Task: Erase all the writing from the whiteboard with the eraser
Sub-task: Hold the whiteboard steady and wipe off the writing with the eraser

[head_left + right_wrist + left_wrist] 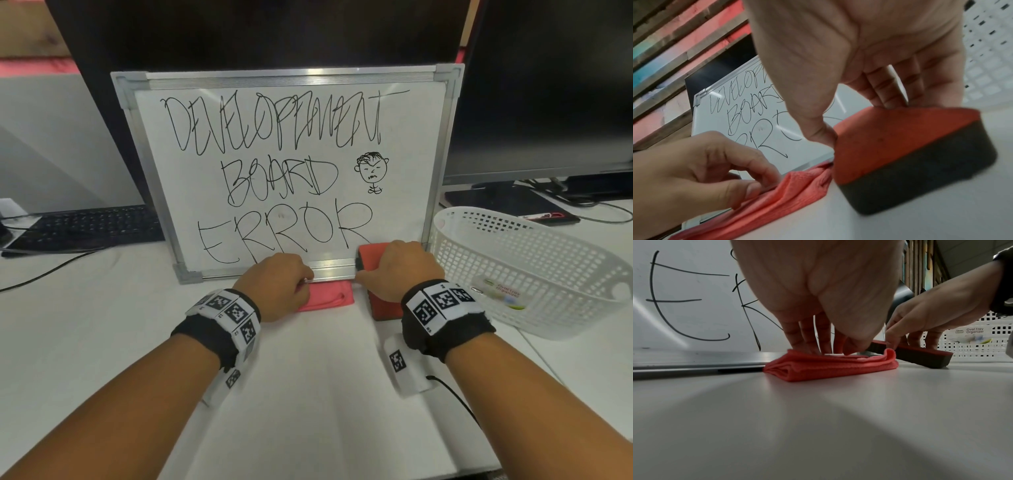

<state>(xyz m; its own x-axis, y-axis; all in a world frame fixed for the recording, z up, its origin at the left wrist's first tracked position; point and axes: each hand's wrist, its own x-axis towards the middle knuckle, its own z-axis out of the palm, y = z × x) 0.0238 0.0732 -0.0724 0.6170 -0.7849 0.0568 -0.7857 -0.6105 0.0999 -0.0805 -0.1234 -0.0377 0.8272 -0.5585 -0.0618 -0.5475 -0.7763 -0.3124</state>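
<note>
The whiteboard (404,212) leans upright against a dark monitor and carries "DEVELOPMENT BOARD ERROR" plus a small doodle face in black marker. My right hand (394,263) grips the eraser (371,255), red on top and black below, with the thumb on its left side and the fingers on the far side. The eraser (910,146) is tilted, its far end raised at the board's bottom frame. My left hand (291,277) pinches a folded pink-red cloth (329,298) lying on the table against the frame. In the left wrist view its fingers (807,340) press down on the cloth (828,368).
A white perforated basket (513,260) stands close on the right, with a label inside. A black keyboard (92,226) with a cable lies at the left behind the board. A second monitor (548,85) stands at the back right. White tabletop (308,394) stretches toward me.
</note>
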